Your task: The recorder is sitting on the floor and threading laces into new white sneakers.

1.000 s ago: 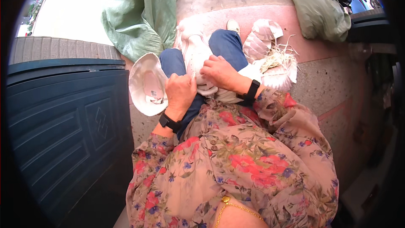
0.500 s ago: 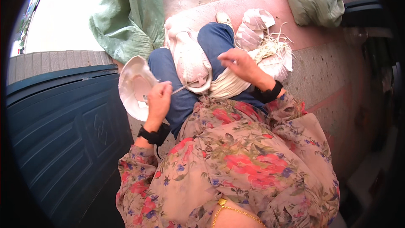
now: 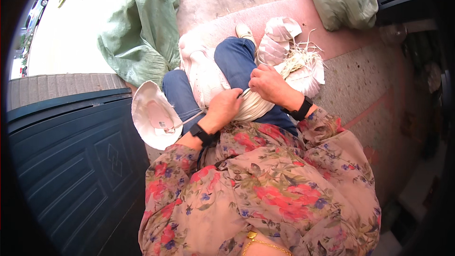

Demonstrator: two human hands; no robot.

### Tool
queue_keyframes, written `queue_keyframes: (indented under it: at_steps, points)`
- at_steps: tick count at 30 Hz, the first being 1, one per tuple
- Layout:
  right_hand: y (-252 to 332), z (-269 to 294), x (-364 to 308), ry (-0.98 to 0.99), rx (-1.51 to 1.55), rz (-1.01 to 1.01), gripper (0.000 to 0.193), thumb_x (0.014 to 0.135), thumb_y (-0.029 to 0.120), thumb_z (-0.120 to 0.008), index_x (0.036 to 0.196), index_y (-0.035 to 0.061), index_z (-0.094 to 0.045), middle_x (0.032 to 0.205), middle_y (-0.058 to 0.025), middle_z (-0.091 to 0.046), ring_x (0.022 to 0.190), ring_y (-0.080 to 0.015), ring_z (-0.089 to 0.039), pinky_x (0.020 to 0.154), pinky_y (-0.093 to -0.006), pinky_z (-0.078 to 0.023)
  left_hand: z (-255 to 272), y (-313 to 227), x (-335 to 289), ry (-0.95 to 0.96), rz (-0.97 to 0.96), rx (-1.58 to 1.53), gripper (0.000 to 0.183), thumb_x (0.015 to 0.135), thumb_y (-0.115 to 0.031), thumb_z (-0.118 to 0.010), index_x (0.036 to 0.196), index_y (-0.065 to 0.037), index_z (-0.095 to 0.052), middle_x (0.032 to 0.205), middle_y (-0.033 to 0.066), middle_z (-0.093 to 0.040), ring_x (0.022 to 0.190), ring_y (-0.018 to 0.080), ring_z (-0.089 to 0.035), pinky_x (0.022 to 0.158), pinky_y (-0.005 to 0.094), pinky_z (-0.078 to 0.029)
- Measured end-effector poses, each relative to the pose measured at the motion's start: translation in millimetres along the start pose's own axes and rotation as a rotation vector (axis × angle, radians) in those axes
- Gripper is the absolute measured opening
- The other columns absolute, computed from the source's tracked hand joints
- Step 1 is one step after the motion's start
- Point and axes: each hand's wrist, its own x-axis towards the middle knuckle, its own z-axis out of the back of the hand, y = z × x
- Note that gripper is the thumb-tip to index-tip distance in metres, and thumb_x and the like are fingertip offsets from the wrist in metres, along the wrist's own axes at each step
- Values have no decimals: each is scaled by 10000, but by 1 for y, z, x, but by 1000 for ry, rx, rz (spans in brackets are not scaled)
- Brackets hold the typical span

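Your left hand (image 3: 222,109) is curled shut around a thin pale strand (image 3: 189,119), and your right hand (image 3: 269,84) is closed on the white woven piece (image 3: 253,106) that lies across your lap.

From the head camera, your two hands sit close together over your blue-jeaned legs (image 3: 234,61). The strand runs from your left fist out toward the white hat (image 3: 154,116) on your left. That hat lies upside down, just beside your left knee, with its hollow inside facing up. It rests at the edge of a dark blue panelled door (image 3: 71,161).

Past your right hand, a bunch of loose pale straw strips (image 3: 303,59) spreads out on the pink floor (image 3: 332,42). A white bundle (image 3: 277,38) sits just beside the strips. A green sack (image 3: 142,33) lies beyond your left knee. Another green sack (image 3: 341,0) lies far off on the right. Each wrist wears a black band (image 3: 299,110).
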Motion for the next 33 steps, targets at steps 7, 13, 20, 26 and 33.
queue_keyframes:
  at_steps: [7, 13, 20, 26, 33]
  points:
    - [19, 37, 24, -379, 296, 19, 88, 725, -26, -563, 777, 33, -525, 697, -96, -536, 676, -288, -515, 600, -364, -414, 10, 5, 12, -93, -152, -277, 126, 803, -117, -570, 802, 4, -606, 706, 101, -568, 685, 208, -559, 638, 294, -443]
    - [22, 76, 51, -503, 342, -26, 63, 746, 4, -582, 798, 7, -546, 713, -118, -570, 699, -280, -547, 618, -346, -439, 117, -20, -13, 20, 184, -750, 226, 896, -170, -475, 911, 19, -598, 650, -26, -502, 621, 47, -454, 560, 183, -364]
    - [10, 39, 37, -327, 204, -11, 97, 749, -4, -563, 843, 12, -572, 758, -136, -587, 743, -293, -556, 682, -356, -447, 120, 23, -58, -10, 390, -941, 195, 871, -140, -513, 950, 25, -581, 641, -7, -506, 565, 52, -455, 515, 165, -357]
    - [64, 5, 36, 26, 843, -12, 206, 832, 80, -491, 1012, -2, -549, 840, -158, -601, 774, -274, -591, 686, -334, -461, 46, -7, -52, 314, 280, -447, 160, 850, -135, -509, 874, -6, -600, 600, 31, -578, 528, 88, -545, 482, 215, -437]
    - [68, -8, 45, 229, 878, -166, 305, 873, 267, -459, 822, -13, -571, 729, -194, -586, 696, -301, -593, 608, -359, -437, 63, 7, -35, 62, 333, -836, 162, 845, -132, -541, 854, 12, -616, 696, 21, -594, 576, 70, -547, 521, 203, -451]
